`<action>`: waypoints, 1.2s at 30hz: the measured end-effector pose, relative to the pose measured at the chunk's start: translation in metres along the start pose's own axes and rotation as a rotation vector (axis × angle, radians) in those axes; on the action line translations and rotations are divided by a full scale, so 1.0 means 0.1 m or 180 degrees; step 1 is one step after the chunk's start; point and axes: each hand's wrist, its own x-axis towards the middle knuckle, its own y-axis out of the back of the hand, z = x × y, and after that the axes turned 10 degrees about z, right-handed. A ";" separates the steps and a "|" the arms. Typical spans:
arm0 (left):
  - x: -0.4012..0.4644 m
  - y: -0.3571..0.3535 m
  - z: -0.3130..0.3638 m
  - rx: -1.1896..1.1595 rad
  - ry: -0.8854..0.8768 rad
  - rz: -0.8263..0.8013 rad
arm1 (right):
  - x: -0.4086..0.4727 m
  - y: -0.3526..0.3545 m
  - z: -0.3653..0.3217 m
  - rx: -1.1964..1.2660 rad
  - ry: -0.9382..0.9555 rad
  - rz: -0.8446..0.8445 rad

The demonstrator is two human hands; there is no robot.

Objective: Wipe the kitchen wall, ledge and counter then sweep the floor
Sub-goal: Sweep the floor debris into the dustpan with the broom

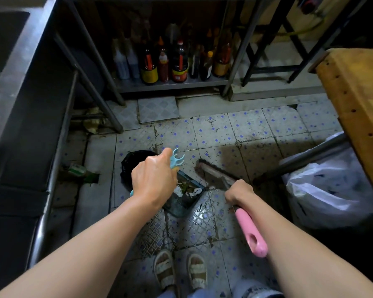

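Note:
My left hand (pixel 153 179) grips the light blue handle (pixel 177 159) of a dark dustpan (pixel 184 201) resting on the tiled floor (pixel 224 130). Scraps of green and white rubbish lie in the pan. My right hand (pixel 239 191) is closed around a broom shaft, with the pink grip end (pixel 251 231) sticking back toward me. The broom head (pixel 211 172) sits on the floor just right of the dustpan's mouth. My sandalled feet (pixel 180 268) stand below.
A black bag (pixel 127 164) lies behind my left hand. A bin lined with a white bag (pixel 329 190) stands at right under a wooden block (pixel 357 100). Sauce bottles (pixel 177 63) fill a low steel shelf ahead. A steel counter (pixel 19 82) runs along the left, litter (pixel 80 171) under it.

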 end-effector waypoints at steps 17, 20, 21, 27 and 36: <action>-0.04 -0.20 0.14 0.0212 0.0085 0.0043 | 0.06 -0.34 -0.08 -0.0288 0.0453 -0.0449; -0.06 -0.20 0.19 0.0140 0.0073 0.0031 | 0.02 -0.28 -0.01 -0.0252 0.0432 -0.0483; -0.06 -0.20 0.20 0.0128 0.0072 0.0029 | 0.01 -0.26 0.01 -0.0226 0.0417 -0.0470; -0.18 -0.19 0.19 0.0206 0.0043 0.0007 | -0.04 -0.13 0.18 -0.0071 0.0356 -0.0384; -0.30 -0.17 0.16 0.0061 0.0156 0.0125 | -0.13 -0.01 0.30 -0.0001 0.0286 -0.0448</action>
